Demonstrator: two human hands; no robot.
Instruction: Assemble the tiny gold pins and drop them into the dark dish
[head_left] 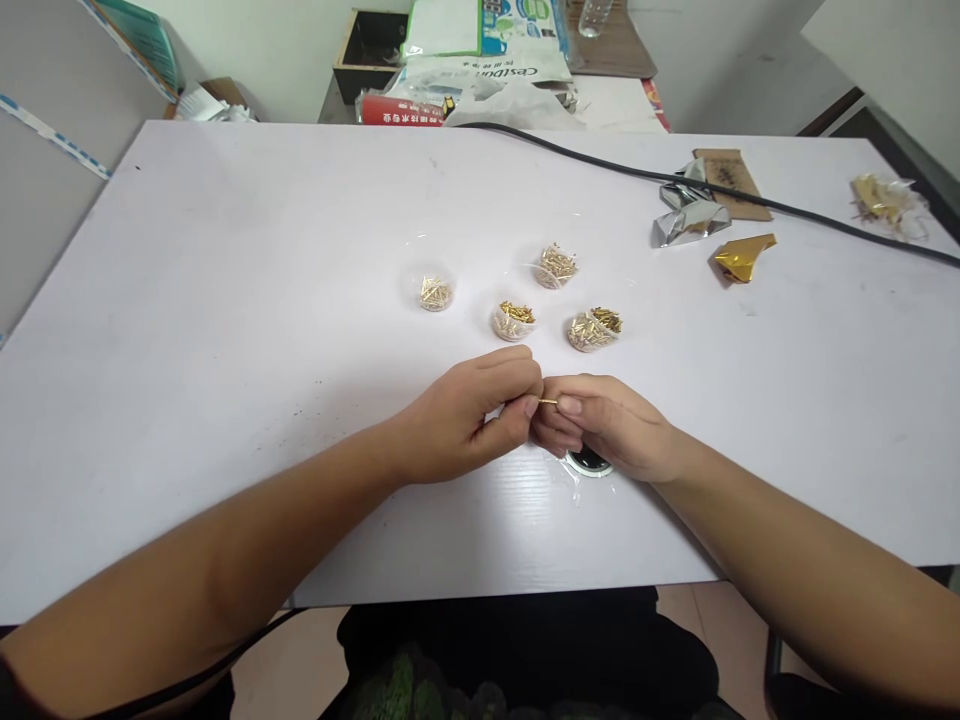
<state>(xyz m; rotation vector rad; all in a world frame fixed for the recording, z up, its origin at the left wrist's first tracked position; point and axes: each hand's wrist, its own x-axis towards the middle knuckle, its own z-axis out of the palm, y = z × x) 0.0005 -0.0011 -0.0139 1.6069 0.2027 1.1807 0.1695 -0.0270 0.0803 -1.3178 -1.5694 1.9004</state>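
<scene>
My left hand (491,410) and my right hand (600,415) meet over the middle of the white table. Between them runs a thin gold-coloured metal pin (549,402), pinched at its left end by my left thumb and finger and at its right end by my right thumb and finger. Its ends are hidden in the fingertips. Just beyond the hands stand small clear cups of gold-coloured pins: one cup (514,320) in front, a fuller one (594,328) to its right, another (556,267) behind, and one (435,292) at the left.
A round black disc with a pale rim (590,460) lies partly under my right hand. A black cable (600,160) crosses the table's far right. Near it are silver foil (691,222), gold foil (742,258), cardboard (735,185) and a plastic bag (889,203). Packages (480,75) sit beyond the table.
</scene>
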